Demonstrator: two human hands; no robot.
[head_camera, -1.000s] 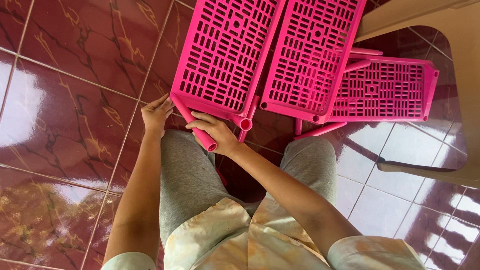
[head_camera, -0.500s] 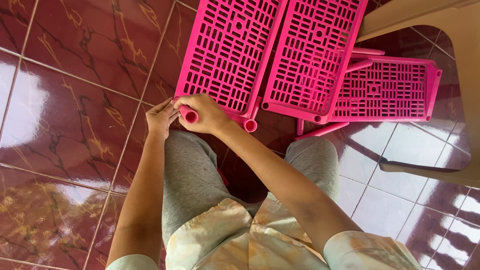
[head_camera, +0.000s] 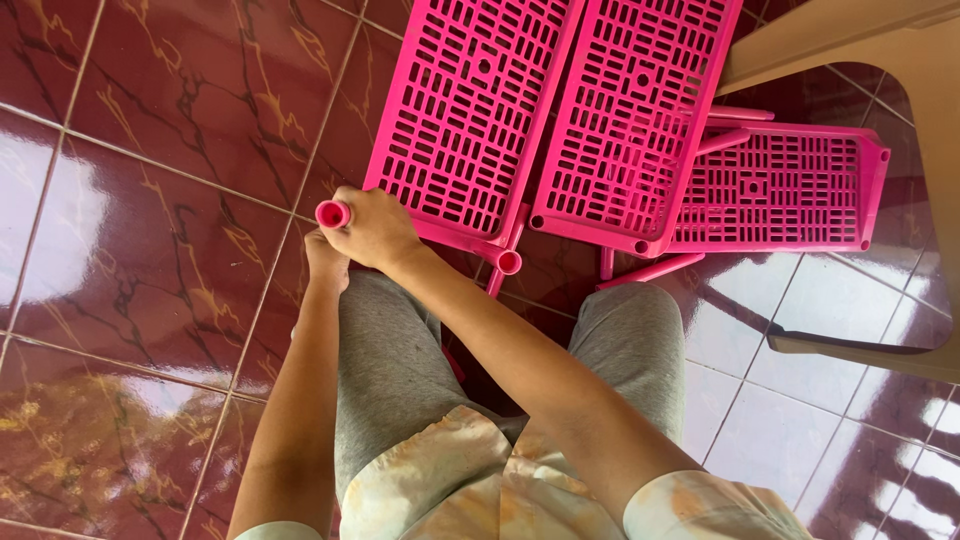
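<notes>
A glossy floor of dark red marbled tiles (head_camera: 150, 270) is seen from above, with paler tiles to the right under a beige plastic chair (head_camera: 900, 60). Three pink perforated plastic shelf panels lie there: the left panel (head_camera: 470, 110), the middle panel (head_camera: 640, 110) just beside it, and a third panel (head_camera: 780, 190) partly under the middle one. A pink plastic tube (head_camera: 333, 214) is held upright at the left panel's near corner, gripped by the closed right hand (head_camera: 375, 230). The left hand (head_camera: 325, 262) is tucked below it; its grip cannot be told. Grey-trousered knees (head_camera: 390, 350) are bent beneath.
</notes>
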